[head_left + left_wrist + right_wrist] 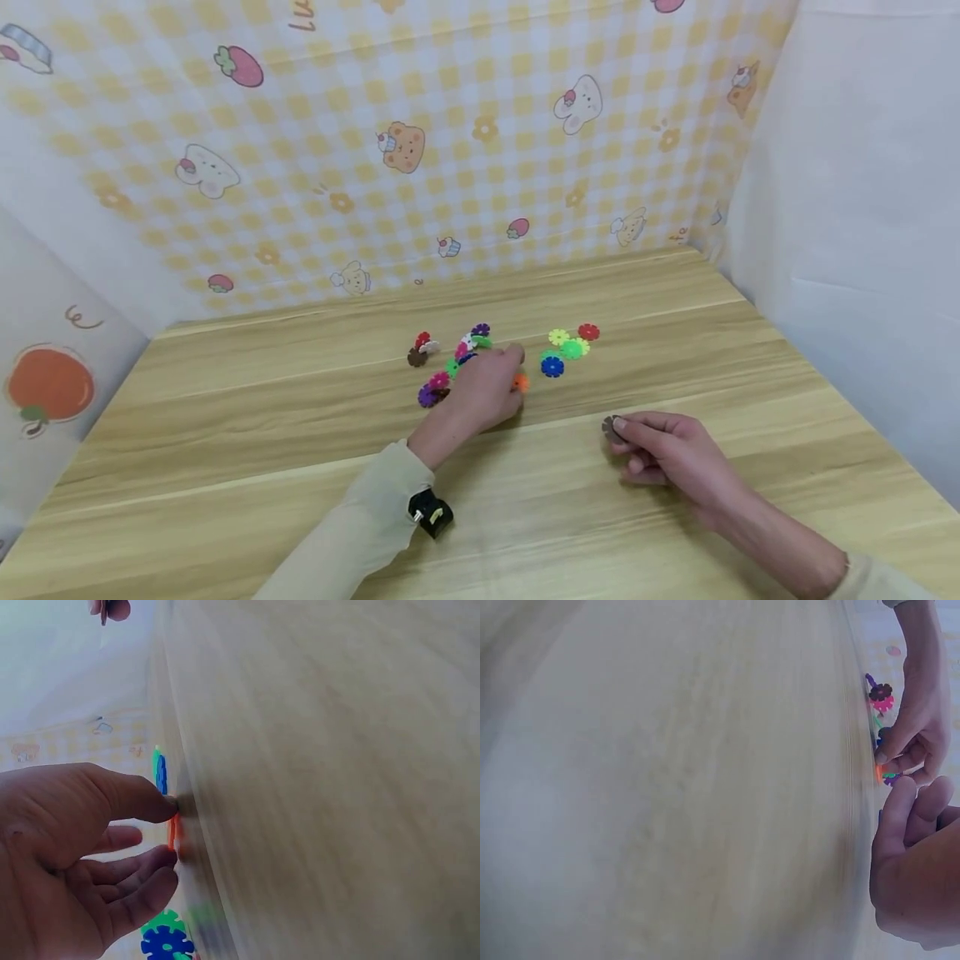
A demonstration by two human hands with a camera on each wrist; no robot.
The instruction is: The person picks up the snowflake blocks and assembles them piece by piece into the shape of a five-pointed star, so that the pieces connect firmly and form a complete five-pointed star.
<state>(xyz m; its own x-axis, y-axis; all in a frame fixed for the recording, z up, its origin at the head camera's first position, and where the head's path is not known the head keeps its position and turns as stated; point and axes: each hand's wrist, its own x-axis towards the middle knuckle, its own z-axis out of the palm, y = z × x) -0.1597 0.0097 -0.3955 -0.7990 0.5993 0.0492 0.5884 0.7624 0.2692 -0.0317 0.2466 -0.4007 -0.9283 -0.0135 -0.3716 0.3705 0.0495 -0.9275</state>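
Near the middle of the table my left hand (pixel 483 385) reaches over a loose cluster of notched plastic discs. Its thumb and fingertips pinch an orange notched disc (pixel 521 382) at opposite edges, low at the tabletop; the left wrist view shows the orange disc (pixel 173 831) edge-on between them. To the right, my right hand (pixel 675 454) holds a brown notched disc (pixel 612 429) between thumb and fingers, above the wood. In the right wrist view the right hand (pixel 915 862) hides that brown disc. Pink (pixel 439 380) and purple (pixel 427 396) discs lie beside my left hand.
Beyond the right hand lies a group with a blue disc (pixel 552 367), a red disc (pixel 588 332) and several green and yellow ones. Another brown disc (pixel 417 357) sits at the cluster's left. A checked cloth (pixel 450 192) hangs behind the wooden table (pixel 247 417).
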